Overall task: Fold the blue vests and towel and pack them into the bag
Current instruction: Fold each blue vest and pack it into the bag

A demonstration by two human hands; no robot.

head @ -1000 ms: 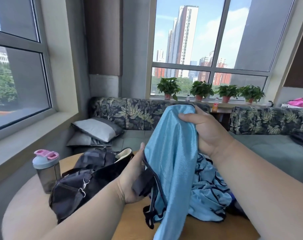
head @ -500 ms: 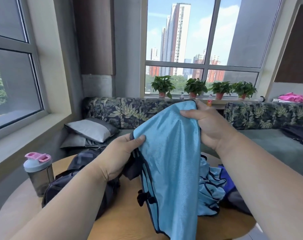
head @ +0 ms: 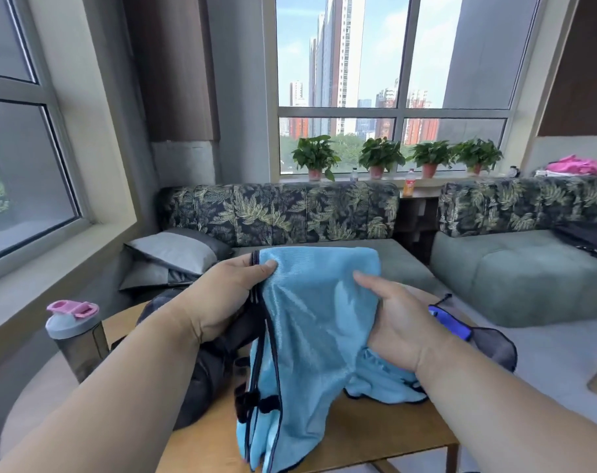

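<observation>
Lowered since a moment ago, right grip point(head: 397, 322) now pinching the light blue towel point(head: 310, 319) lower down its right side. Left grip point(head: 228, 298) clutching its dark-trimmed upper left edge. Smooth, faintly shiny cloth hanging above the wooden desk point(head: 375, 435). Behind, dark bag point(head: 201, 377), crumpled blue vests point(head: 382, 384).

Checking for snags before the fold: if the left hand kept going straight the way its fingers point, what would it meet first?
The left hand points rightward across the held blue vest, which it already pinches. Beyond the cloth, the right hand is probably next, though depth is unclear.
</observation>
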